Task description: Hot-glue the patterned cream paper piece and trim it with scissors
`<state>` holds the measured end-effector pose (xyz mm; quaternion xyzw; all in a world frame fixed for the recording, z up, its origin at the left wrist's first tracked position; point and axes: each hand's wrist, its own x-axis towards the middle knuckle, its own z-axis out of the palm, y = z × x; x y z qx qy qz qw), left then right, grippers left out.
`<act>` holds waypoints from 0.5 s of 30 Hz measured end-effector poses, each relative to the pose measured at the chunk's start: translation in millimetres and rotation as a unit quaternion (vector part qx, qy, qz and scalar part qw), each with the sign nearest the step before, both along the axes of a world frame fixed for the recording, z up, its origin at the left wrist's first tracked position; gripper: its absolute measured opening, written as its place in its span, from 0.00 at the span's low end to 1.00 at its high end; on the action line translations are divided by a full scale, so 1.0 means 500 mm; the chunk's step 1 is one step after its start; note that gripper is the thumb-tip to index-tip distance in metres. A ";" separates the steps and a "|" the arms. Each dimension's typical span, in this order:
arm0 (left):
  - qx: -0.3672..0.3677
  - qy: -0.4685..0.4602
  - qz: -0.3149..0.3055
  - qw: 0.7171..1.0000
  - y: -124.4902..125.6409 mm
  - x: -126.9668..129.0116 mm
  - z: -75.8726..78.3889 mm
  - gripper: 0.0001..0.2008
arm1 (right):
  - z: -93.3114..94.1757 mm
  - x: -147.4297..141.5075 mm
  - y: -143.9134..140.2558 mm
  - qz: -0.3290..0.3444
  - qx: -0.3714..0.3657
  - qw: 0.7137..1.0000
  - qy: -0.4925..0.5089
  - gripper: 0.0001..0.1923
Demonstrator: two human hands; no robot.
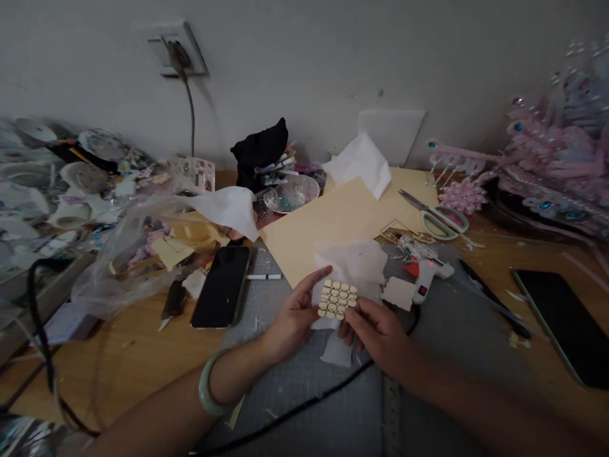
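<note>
centre of frame, just below the middle: small cream gridded piece [337, 299], patterned face toward the camera. left hand [291, 319] pinches its left edge, index finger reaching above; right hand [380, 331] is closed on the lower right corner. step in hand looks like holding and steadying the piece; next move probably calls for light, even edge pressure. outline near square, no clear long axis; rows run left to right, dipping slightly rightward. white sheet [364, 259] behind.
</note>
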<state>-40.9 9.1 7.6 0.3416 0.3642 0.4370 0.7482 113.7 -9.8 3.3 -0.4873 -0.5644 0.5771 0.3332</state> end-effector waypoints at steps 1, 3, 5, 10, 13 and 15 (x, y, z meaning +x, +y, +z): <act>-0.007 -0.020 -0.016 1.000 -0.002 0.001 0.005 0.33 | -0.004 0.001 0.000 0.008 0.003 1.000 -0.012 0.14; -0.014 -0.055 -0.042 0.998 -0.005 0.000 0.011 0.36 | -0.010 0.003 0.001 0.017 0.005 0.999 -0.031 0.13; -0.013 -0.086 -0.059 0.994 -0.006 -0.002 0.011 0.38 | -0.013 0.002 0.001 0.021 0.004 0.999 -0.043 0.13; -0.025 -0.098 -0.061 0.993 -0.006 -0.010 0.007 0.33 | -0.017 -0.002 0.006 0.021 0.009 0.995 -0.093 0.14; -0.028 -0.069 -0.056 0.996 -0.007 -0.010 0.007 0.29 | -0.019 -0.005 0.008 0.018 0.004 0.993 -0.115 0.15; -0.027 -0.063 -0.054 0.996 -0.009 -0.009 0.008 0.28 | -0.020 -0.006 0.009 0.017 -0.001 0.992 -0.125 0.16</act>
